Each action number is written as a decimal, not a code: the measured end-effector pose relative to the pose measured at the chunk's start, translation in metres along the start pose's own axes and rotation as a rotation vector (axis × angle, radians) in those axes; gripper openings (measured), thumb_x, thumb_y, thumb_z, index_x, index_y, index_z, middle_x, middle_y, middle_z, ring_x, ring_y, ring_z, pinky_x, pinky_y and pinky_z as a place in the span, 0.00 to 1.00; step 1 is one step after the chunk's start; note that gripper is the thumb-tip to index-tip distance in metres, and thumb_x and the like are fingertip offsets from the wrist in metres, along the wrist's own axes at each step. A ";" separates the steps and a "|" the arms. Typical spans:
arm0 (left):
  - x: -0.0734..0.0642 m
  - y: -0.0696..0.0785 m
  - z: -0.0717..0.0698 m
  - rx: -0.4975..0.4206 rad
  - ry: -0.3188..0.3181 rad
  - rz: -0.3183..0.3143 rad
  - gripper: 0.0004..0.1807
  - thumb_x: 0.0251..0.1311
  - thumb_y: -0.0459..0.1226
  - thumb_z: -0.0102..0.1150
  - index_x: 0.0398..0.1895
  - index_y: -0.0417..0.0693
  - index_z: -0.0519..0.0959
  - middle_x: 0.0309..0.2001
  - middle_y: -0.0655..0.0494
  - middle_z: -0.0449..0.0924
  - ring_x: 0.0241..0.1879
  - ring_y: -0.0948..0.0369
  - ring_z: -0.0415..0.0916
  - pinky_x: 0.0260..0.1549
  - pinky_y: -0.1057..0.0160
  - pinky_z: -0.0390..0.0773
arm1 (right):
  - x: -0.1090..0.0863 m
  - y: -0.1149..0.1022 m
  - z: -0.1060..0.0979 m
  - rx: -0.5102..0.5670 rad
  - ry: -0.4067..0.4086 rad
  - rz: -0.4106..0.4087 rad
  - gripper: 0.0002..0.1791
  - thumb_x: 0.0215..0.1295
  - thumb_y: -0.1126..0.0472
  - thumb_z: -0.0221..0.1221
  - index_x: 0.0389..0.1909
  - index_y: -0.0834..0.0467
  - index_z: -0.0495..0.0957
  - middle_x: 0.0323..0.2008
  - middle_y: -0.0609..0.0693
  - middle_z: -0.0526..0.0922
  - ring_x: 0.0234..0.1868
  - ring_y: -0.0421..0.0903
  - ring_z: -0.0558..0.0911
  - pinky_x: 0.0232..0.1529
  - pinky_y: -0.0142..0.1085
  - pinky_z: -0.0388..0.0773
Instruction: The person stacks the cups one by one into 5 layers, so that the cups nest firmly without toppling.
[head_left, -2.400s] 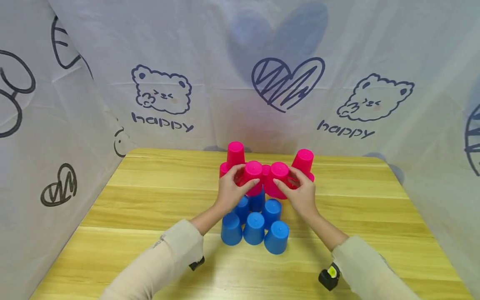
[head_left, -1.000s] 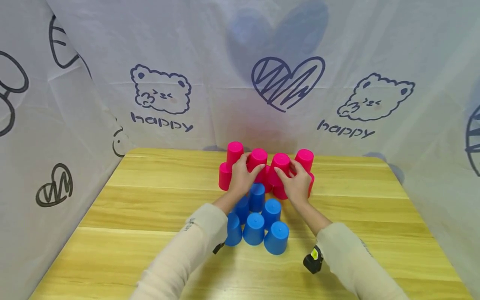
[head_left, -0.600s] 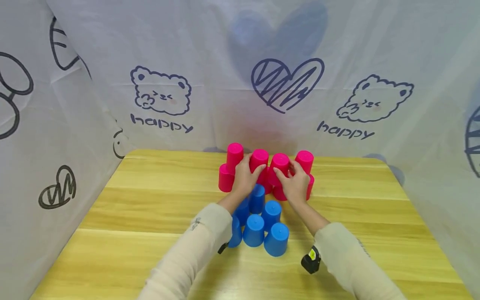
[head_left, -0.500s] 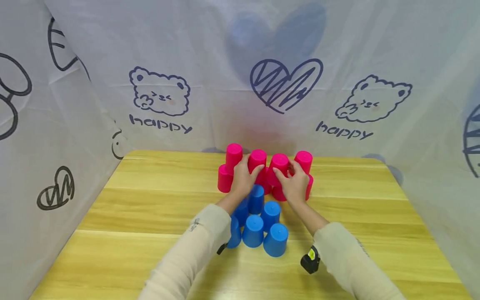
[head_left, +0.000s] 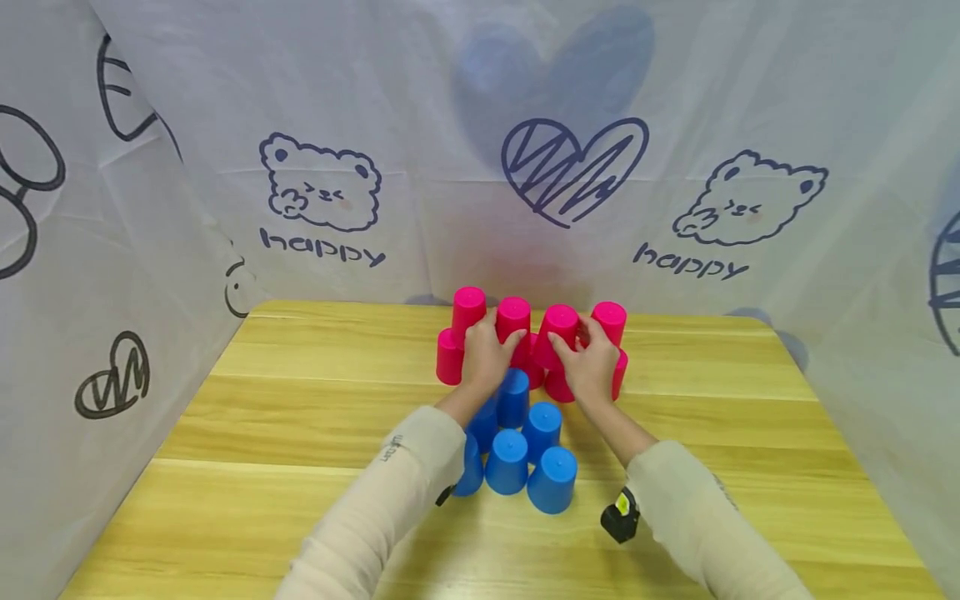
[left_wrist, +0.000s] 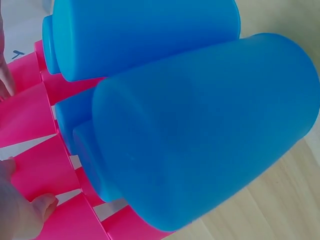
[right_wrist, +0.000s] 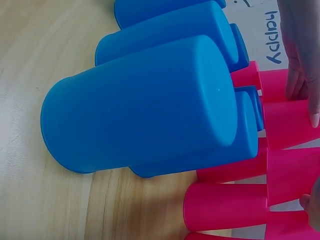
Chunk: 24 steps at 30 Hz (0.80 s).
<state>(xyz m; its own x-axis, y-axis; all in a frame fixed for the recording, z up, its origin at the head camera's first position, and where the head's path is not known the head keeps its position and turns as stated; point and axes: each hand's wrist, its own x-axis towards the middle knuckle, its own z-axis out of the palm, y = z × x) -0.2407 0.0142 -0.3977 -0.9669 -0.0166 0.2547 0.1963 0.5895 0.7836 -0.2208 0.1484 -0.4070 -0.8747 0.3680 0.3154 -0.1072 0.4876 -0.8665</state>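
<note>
Nearest, two light sleeves (head_left: 375,517) are seen reaching over the wooden worktop (head_left: 247,433); a black device (head_left: 620,518) is seen at the right wrist. Between the forearms six blue cups (head_left: 507,462) are placed upside down in a triangle, three in front, two behind these and one at the back; on the left side they are partly covered by the left sleeve and wrist.

Behind the blue cups, a pink cup (head_left: 513,321) is grasped by the left hand (head_left: 486,352), between thumb and fingers; just beside it, a second pink cup (head_left: 557,325) is grasped in the same manner by the right hand (head_left: 592,362); both are kept upside down, directly above a lower row of pink cups (head_left: 559,385), which is standing on the worktop. At the two ends of the upper row, a left end cup (head_left: 468,312) and a right end cup (head_left: 608,321) are carried by the lower row, also upside down.

Farthest, a white cloth (head_left: 442,108) is hung, on which bears, hearts and "happy" are drawn.
</note>
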 end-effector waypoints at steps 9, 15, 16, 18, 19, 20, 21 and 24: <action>0.001 0.003 0.001 -0.010 0.017 -0.032 0.26 0.56 0.39 0.62 0.57 0.40 0.69 0.48 0.45 0.80 0.47 0.51 0.80 0.45 0.56 0.80 | 0.004 -0.003 0.001 -0.005 -0.015 0.009 0.29 0.57 0.60 0.63 0.59 0.65 0.69 0.53 0.62 0.77 0.54 0.58 0.77 0.53 0.48 0.77; 0.001 0.003 0.001 -0.013 0.014 -0.052 0.27 0.56 0.38 0.62 0.59 0.41 0.68 0.50 0.46 0.79 0.49 0.50 0.79 0.47 0.55 0.80 | 0.003 -0.003 0.002 -0.017 -0.019 0.010 0.29 0.58 0.60 0.63 0.59 0.63 0.68 0.54 0.61 0.77 0.54 0.57 0.77 0.53 0.47 0.77; 0.001 0.004 0.001 -0.012 0.014 -0.053 0.27 0.56 0.38 0.62 0.59 0.41 0.68 0.50 0.45 0.79 0.49 0.50 0.79 0.47 0.55 0.80 | 0.003 -0.003 0.002 -0.017 -0.019 0.007 0.29 0.58 0.60 0.63 0.59 0.63 0.68 0.53 0.61 0.77 0.54 0.57 0.77 0.53 0.47 0.77; 0.001 0.004 0.001 -0.009 0.014 -0.054 0.28 0.56 0.37 0.62 0.60 0.40 0.68 0.51 0.45 0.79 0.49 0.50 0.79 0.47 0.55 0.80 | 0.003 -0.003 0.002 -0.022 -0.020 0.002 0.28 0.58 0.59 0.62 0.59 0.63 0.69 0.53 0.61 0.78 0.54 0.57 0.77 0.53 0.47 0.77; 0.002 0.004 0.001 -0.005 0.014 -0.054 0.28 0.56 0.37 0.62 0.60 0.40 0.67 0.51 0.44 0.79 0.50 0.50 0.79 0.47 0.55 0.79 | 0.003 -0.003 0.002 -0.022 -0.020 0.000 0.28 0.58 0.59 0.62 0.59 0.63 0.69 0.53 0.61 0.78 0.54 0.57 0.77 0.53 0.47 0.77; 0.002 0.005 0.001 -0.002 0.015 -0.054 0.28 0.56 0.37 0.62 0.60 0.39 0.67 0.51 0.44 0.79 0.50 0.50 0.78 0.48 0.55 0.79 | 0.003 -0.003 0.002 -0.022 -0.021 -0.004 0.28 0.58 0.59 0.62 0.59 0.63 0.69 0.53 0.60 0.78 0.54 0.57 0.77 0.53 0.47 0.77; 0.002 0.005 0.002 0.001 0.017 -0.051 0.28 0.56 0.36 0.62 0.60 0.39 0.67 0.52 0.44 0.78 0.50 0.50 0.78 0.48 0.55 0.79 | 0.004 -0.002 0.002 -0.025 -0.021 -0.007 0.28 0.58 0.59 0.62 0.59 0.62 0.69 0.53 0.60 0.78 0.54 0.57 0.77 0.53 0.47 0.77; 0.002 0.005 0.002 0.008 0.016 -0.048 0.29 0.56 0.36 0.61 0.61 0.38 0.66 0.53 0.43 0.77 0.52 0.49 0.77 0.49 0.55 0.78 | 0.004 -0.002 0.001 -0.022 -0.023 -0.015 0.28 0.59 0.59 0.62 0.59 0.62 0.69 0.54 0.60 0.77 0.54 0.56 0.77 0.53 0.47 0.77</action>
<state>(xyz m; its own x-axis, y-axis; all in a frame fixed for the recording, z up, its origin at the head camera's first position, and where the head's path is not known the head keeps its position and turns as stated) -0.2421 0.0185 -0.3942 -0.9723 -0.0581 0.2265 0.1486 0.5944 0.7903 -0.2247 0.1477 -0.4045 -0.8838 0.3419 0.3193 -0.1108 0.5101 -0.8529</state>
